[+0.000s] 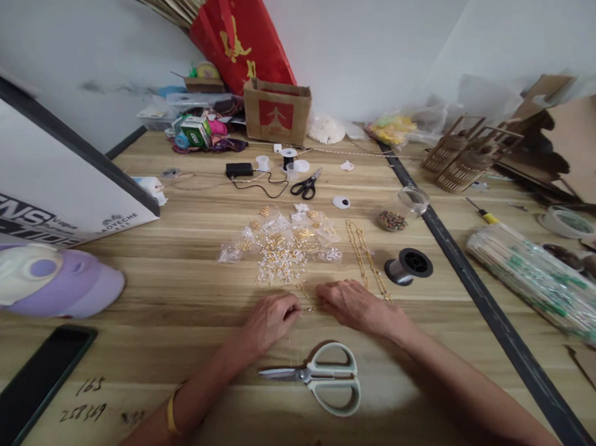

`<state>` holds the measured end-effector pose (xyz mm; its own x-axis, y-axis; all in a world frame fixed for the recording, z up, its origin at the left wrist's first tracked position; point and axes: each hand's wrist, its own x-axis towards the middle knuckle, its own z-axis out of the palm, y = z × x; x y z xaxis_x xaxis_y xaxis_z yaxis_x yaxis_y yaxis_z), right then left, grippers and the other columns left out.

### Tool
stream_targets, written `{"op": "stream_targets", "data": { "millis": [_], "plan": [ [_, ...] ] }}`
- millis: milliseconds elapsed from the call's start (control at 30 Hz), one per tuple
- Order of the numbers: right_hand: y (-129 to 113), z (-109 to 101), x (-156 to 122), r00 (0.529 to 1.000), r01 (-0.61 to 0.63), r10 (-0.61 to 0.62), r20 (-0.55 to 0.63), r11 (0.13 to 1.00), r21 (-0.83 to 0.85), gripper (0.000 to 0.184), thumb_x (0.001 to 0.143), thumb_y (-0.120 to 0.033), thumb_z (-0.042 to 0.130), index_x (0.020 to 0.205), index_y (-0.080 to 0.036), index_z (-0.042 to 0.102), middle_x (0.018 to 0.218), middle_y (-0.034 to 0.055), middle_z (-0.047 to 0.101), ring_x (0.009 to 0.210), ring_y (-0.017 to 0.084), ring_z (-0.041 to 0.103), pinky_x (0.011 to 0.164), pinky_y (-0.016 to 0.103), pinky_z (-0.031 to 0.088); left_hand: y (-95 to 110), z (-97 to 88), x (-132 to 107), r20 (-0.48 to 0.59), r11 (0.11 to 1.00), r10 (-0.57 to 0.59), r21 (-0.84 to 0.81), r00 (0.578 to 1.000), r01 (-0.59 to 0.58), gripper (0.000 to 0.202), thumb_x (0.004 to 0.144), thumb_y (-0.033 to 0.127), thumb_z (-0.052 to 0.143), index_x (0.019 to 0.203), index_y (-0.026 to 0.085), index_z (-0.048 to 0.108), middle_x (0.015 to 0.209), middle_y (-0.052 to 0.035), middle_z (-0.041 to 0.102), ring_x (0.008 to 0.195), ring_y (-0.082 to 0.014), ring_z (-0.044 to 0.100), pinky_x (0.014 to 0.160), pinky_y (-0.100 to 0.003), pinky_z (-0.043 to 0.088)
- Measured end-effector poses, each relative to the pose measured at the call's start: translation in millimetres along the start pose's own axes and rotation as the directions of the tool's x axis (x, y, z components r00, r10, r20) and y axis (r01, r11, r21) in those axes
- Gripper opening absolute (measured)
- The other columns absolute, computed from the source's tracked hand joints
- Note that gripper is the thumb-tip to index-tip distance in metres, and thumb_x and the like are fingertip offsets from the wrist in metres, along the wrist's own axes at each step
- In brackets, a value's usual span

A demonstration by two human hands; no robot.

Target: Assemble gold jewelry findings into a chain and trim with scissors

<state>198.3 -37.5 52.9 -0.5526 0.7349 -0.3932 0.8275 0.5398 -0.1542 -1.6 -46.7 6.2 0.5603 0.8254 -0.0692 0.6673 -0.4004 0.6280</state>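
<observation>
My left hand (273, 321) rests on the table with its fingers curled in a pinch; whatever is between the fingertips is too small to make out. Facing it, my right hand (355, 304) is also closed, its fingertips bent down and hidden under the knuckles. A short thin gold chain (309, 309) with small beads lies between the two hands. Just beyond them spreads a pile of clear and gold beads (280, 260), with small plastic bags among it. Pale-handled scissors (310, 375) lie nearer to me, blades pointing left.
Right of the pile are a gold bead chain (364, 256), a wire spool (407, 266) and a bead cup (392, 219). Black scissors (306, 185) lie behind. A phone (37, 396), a purple-and-white object (56, 281) and a large box (50, 163) stand left. Bagged sticks (541, 283) lie right.
</observation>
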Motion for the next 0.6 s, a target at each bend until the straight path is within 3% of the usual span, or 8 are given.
{"op": "stream_targets", "data": {
  "millis": [300,600],
  "plan": [
    [-1,17,4,0.991,0.051,-0.047,-0.122,0.998,0.025,0.023,0.093,-0.030,0.041,0.092,-0.017,0.059,0.083,0.0085,0.067,0.077,0.019,0.062,0.061,0.025,0.030,3,3.5,2,-0.045,0.999,0.033,-0.018,0.998,-0.033,0.014,0.083,0.016,0.050,0.078,0.017,0.063,0.078,-0.0023,0.066,0.073,-0.0149,0.059,0.069,-0.024,0.042],
    [-5,16,13,0.985,0.087,-0.041,-0.166,0.955,0.284,0.014,0.087,-0.023,0.052,0.090,-0.020,0.065,0.075,0.0025,0.068,0.065,0.012,0.058,0.056,0.022,0.028,5,4.2,4,-0.087,0.998,-0.034,-0.059,0.996,0.029,0.011,0.080,0.017,0.055,0.078,0.018,0.065,0.079,-0.0019,0.069,0.075,-0.0149,0.062,0.070,-0.024,0.044]
  ]
}}
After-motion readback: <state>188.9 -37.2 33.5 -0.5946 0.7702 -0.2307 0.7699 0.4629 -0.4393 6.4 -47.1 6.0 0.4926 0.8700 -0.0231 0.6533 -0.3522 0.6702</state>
